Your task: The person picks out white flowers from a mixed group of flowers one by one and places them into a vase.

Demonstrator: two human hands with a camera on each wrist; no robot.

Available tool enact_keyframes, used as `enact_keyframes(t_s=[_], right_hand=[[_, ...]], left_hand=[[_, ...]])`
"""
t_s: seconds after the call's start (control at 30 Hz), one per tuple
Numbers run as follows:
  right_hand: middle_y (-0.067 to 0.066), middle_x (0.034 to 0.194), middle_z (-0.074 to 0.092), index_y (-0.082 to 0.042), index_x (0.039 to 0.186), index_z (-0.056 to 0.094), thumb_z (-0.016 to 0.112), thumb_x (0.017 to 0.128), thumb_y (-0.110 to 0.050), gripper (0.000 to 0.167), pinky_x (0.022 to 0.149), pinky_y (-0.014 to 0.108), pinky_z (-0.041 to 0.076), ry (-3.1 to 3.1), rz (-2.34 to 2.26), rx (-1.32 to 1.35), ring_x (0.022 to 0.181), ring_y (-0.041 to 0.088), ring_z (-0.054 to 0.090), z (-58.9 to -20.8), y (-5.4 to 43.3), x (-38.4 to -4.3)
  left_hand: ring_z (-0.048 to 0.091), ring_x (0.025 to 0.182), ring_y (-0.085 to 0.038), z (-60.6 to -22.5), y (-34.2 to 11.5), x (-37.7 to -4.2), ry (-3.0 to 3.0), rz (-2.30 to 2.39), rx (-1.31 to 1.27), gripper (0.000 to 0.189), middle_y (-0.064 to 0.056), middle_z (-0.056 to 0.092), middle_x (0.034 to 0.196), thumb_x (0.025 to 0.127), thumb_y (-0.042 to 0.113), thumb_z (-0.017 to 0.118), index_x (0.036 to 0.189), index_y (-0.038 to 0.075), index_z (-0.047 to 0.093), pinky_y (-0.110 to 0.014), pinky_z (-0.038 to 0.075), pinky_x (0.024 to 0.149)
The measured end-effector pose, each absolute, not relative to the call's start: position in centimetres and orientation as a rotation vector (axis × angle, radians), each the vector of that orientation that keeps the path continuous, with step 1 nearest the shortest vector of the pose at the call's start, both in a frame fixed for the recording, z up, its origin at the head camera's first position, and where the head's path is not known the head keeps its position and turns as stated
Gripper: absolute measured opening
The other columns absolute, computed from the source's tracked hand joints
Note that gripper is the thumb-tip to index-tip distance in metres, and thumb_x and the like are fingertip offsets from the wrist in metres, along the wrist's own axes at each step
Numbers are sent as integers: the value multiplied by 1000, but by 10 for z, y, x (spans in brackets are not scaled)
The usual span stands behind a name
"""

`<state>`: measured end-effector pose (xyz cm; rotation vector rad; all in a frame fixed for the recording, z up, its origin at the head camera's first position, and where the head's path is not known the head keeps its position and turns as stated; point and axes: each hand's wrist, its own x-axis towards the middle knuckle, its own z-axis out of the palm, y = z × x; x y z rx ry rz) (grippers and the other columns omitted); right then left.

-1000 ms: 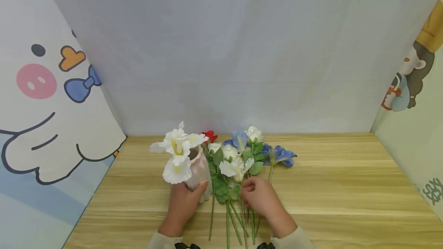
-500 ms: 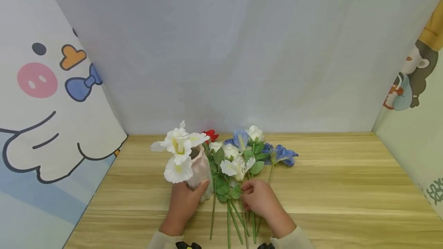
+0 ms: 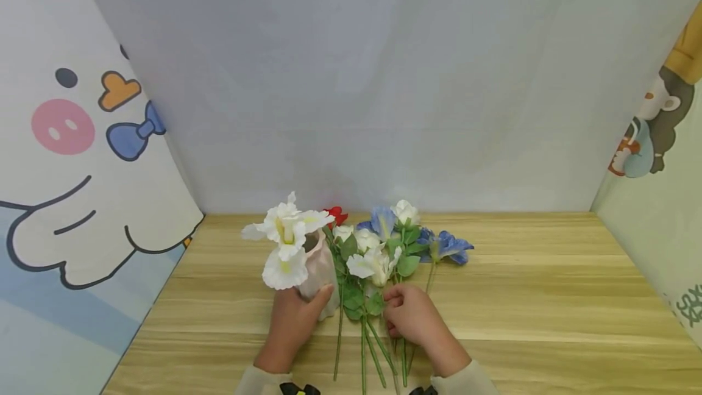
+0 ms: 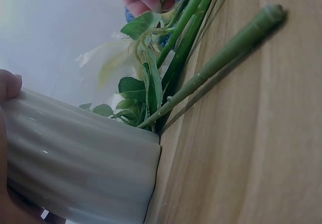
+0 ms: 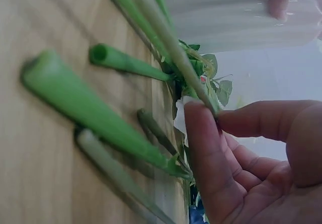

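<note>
Flower stem (image 5: 176, 58), one end cut off in the right-wrist view, is pinched by the right hand (image 3: 412, 316), right of the vase (image 3: 319, 270). Left hand (image 3: 296, 319), apart from the right, grips the vase, partly covered by a white bloom (image 3: 286, 236). Behind, a red flower (image 3: 339, 217) is half hidden.

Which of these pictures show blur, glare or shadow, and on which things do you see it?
Head view: soft, even light over the table, no strong glare; left wrist view: small bright glints on the vase, a dark shadow along the green stem, the white flower behind hazy; right wrist view: the nearest thick stem blurred at its end.
</note>
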<state>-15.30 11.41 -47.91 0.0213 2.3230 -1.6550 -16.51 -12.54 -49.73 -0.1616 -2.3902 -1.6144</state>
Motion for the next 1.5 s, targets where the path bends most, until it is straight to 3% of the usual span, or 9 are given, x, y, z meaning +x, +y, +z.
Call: enact_keyframes(t_s=[0.5,0.77,1.5], right_hand=[[13,86,61,8,117,61,56,96,2,22,56,38,57,2252,-1787,22,57,19,60,-473,115,-155],[11,86,59,7,112,60,57,93,3,20,57,37,58,2270,-1820,18,63,20,61,-472,110,-154],[19,103,61,10,121,57,58,95,6,26,65,36,60,2250,-2013,34,77,26,65,-458,114,-156]], left_hand=[[61,110,-23,-498,-125,-165,-2390,-1608,-149,61,-9,62,124,89,25,82,139,8,52,-49,48,95],[61,110,-24,-497,-125,-165,-2391,-1632,-143,62,-10,62,124,89,25,83,139,8,51,-49,48,95],[59,114,-26,-497,-125,-164,-2387,-1631,-159,65,-11,60,128,89,25,83,142,9,49,-51,46,97]])
